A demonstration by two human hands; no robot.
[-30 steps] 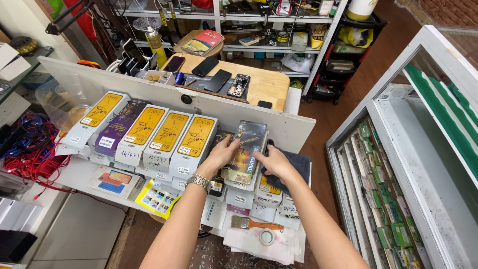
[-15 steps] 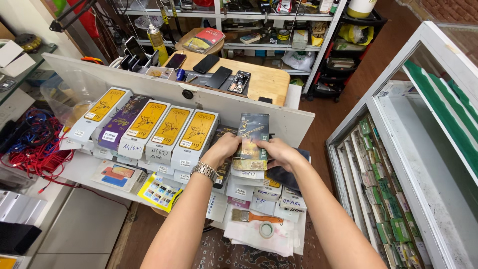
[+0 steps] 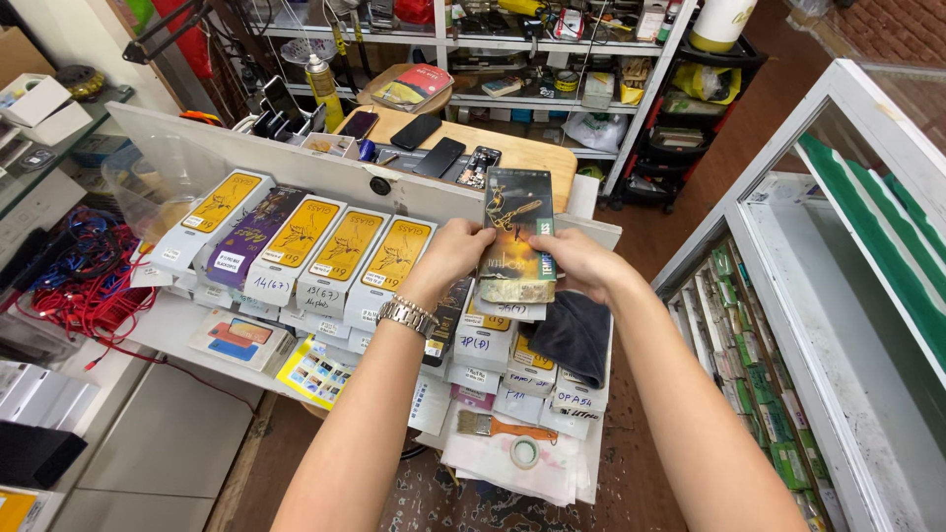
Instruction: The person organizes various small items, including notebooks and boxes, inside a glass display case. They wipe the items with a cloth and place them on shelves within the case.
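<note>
pack [image 3: 516, 236] sits upright between both hands, long axis running up and down the frame, top edge tilted slightly away from me toward the wooden table [image 3: 537, 158]. it's a dark flat box with a gold figure on the front, lifted just above the stacks [image 3: 493, 345] of white labelled boxes.

left hand [image 3: 448, 258] is on the pack's left edge, fingers curled around it, thumb side toward me; closed on the pack as far as i can see. metal watch [image 3: 408, 315] on that wrist. right hand [image 3: 572, 264] grips the right edge and lower corner, fingers wrapped in front, also closed on it. both hands are about level, neither clearly nearer; the pack is dead centre between them, so the split is even.

pack looks like more than one piece pressed together at the bottom, lighter edge showing there, but i can't tell how many.

just right of the stacks, under my right wrist, lies a dark cloth [image 3: 576, 335]. left of the hands a row of yellow packs [image 3: 340, 246] leans against a white board [image 3: 296, 167], one purple pack [image 3: 258, 232] among them. below the stacks a brush [image 3: 503, 427] and a tape roll [image 3: 524, 452] lie on white paper. red cables [image 3: 89, 286] are piled far left, well apart from my hands.
</note>
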